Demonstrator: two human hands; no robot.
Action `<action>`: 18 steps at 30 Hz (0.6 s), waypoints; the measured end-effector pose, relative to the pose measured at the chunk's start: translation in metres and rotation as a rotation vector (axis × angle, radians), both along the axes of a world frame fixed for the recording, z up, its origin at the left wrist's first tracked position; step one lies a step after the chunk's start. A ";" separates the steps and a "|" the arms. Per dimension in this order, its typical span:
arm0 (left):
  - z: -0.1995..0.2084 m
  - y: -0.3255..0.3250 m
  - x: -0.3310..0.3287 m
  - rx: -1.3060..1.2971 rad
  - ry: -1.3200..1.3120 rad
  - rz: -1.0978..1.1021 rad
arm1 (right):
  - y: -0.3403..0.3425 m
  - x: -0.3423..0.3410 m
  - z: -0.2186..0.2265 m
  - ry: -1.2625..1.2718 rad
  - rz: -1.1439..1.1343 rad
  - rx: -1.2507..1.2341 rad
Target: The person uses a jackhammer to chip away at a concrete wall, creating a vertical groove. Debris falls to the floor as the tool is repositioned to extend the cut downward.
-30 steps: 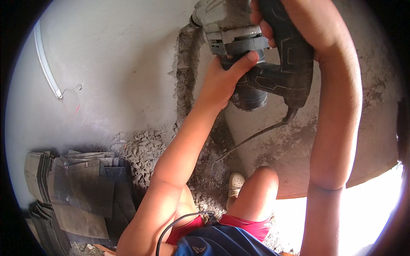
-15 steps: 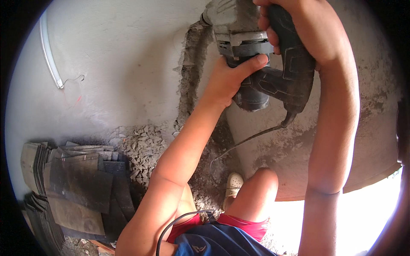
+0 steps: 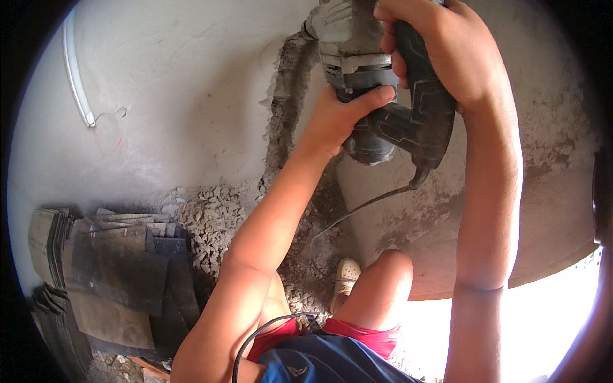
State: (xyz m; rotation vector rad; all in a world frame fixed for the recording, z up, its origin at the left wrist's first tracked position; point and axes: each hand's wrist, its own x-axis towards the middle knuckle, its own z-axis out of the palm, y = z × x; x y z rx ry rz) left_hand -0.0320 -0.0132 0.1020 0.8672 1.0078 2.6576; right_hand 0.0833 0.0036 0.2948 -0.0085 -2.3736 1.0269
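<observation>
No text legible; emblem (image 3: pixel 297 371) on blue shirt (image 3: pixel 338 359)

Sheets (image 3: pixel 118 274) left of rubble (image 3: pixel 214 220), power tool (image 3: pixel 354 38) right of groove (image 3: pixel 281 115).

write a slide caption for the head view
Left hand and right hand grip a corded power tool by a rough groove in the wall, rubble below.

Blue shirt (image 3: pixel 332 360); red shorts (image 3: pixel 369 337)
</observation>
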 end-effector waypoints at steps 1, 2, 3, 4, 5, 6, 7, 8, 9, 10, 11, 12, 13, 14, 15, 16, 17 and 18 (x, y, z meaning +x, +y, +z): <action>-0.003 -0.002 -0.002 -0.015 0.004 0.008 | -0.004 -0.002 -0.002 -0.003 -0.031 -0.017; -0.006 -0.004 -0.006 -0.029 0.008 0.015 | -0.008 -0.005 -0.004 -0.009 -0.059 -0.034; -0.007 -0.005 -0.007 -0.038 0.015 0.011 | -0.006 -0.007 -0.006 -0.010 -0.039 -0.055; -0.008 -0.004 -0.007 -0.035 0.035 0.011 | 0.003 -0.010 -0.009 0.007 0.005 -0.035; -0.008 -0.004 -0.007 -0.032 0.055 0.011 | 0.013 -0.012 -0.013 0.025 0.050 -0.016; -0.010 -0.003 -0.005 -0.029 0.073 0.009 | 0.031 -0.015 -0.020 0.054 0.120 0.042; -0.013 0.000 -0.005 -0.039 0.083 0.018 | 0.040 -0.016 -0.027 0.085 0.192 0.097; -0.018 0.003 -0.005 -0.049 0.093 0.026 | 0.046 -0.017 -0.034 0.061 0.173 0.083; -0.019 0.006 -0.006 -0.057 0.110 0.037 | 0.048 -0.016 -0.038 0.045 0.156 0.071; -0.022 0.008 -0.006 -0.036 0.121 0.018 | 0.050 -0.015 -0.041 0.029 0.138 0.059; -0.026 0.009 -0.005 -0.014 0.132 -0.002 | 0.050 -0.013 -0.044 0.007 0.151 0.040; -0.034 0.006 -0.007 -0.006 0.138 -0.006 | 0.049 -0.013 -0.050 -0.036 0.195 -0.014; -0.041 0.008 -0.008 -0.009 0.155 0.009 | 0.047 -0.008 -0.054 -0.060 0.181 -0.046; -0.048 0.010 -0.008 -0.013 0.172 0.024 | 0.045 -0.002 -0.057 -0.086 0.169 -0.078; -0.056 0.015 -0.008 -0.009 0.190 0.027 | 0.052 0.003 -0.060 -0.126 0.165 -0.009; -0.066 0.016 -0.010 -0.037 0.265 0.083 | 0.054 0.010 -0.065 -0.155 0.176 0.020; -0.077 0.014 -0.011 -0.064 0.339 0.140 | 0.053 0.016 -0.073 -0.161 0.171 -0.001; -0.086 0.013 -0.011 -0.092 0.411 0.196 | 0.054 0.019 -0.084 -0.170 0.166 -0.026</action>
